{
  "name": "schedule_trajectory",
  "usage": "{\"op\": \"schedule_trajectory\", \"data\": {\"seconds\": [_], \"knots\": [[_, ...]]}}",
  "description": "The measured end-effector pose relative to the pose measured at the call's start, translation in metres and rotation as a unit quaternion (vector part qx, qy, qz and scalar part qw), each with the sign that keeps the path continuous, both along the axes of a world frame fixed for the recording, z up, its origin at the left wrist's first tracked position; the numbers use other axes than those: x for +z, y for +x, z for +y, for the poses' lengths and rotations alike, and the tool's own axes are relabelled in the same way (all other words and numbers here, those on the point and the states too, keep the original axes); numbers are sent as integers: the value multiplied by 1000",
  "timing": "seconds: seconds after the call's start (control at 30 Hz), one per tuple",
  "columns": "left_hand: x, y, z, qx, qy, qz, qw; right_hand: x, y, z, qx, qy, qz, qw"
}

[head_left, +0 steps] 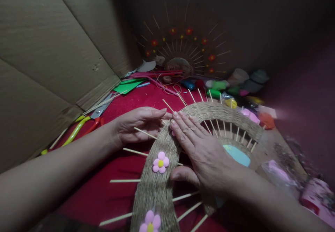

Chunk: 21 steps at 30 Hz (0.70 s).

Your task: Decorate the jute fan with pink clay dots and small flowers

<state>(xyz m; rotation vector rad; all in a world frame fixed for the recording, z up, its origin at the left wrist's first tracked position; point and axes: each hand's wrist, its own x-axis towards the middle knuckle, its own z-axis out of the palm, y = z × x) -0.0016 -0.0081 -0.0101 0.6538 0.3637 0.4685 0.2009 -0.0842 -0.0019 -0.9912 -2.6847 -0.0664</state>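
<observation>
Twine-wrapped ring (157,186), the nearest and largest piece at hand, is laid flat on the red cloth (104,197) at its near edge, arching away toward the middle of the cloth. Wooden skewers (125,181) are seen sticking out of it like rays on both its outer and inner side. Cardboard sheets (52,57) are stood along the left edge of the cloth. A finished sunburst piece (183,50) with red flowers on its sticks is propped at the far edge, dimly lit. Packets of coloured clay (220,85) are scattered along the far right edge, and a pink bag (277,172) is lain near the right edge.

The right hand (201,148) is spread flat, palm down, on the ring's left curve, fingers extended and pressed on the twine; nothing is gripped by it. The left hand (138,123) is rested just outside the ring, fingers stretched toward the right fingertips, with a skewer passing beneath it; whether anything is pinched cannot be told.

Scissors (101,110) and a green-handled tool (75,131) are lain by the left edge, beside the cardboard. A pale blue disc (237,155) is seen inside the ring. Two pink clay flowers (160,162) with yellow centres are fixed on the twine, one just below the right hand, one at the near edge.
</observation>
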Motion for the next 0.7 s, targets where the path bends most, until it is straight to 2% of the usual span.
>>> {"op": "schedule_trajectory", "data": {"seconds": [0.17,0.33,0.43,0.7], "knots": [[1,1,-1,27,-1,19,999,0,0,0,-10,-16,-15,1000],[1,0,2,0,-5,4,1000,2,4,2,-29,-13,26,999],[1,0,4,5,-14,18,1000,2,5,4,-46,-6,36,998],[1,0,4,20,-15,32,999,-2,6,1,-43,16,-22,999]]}}
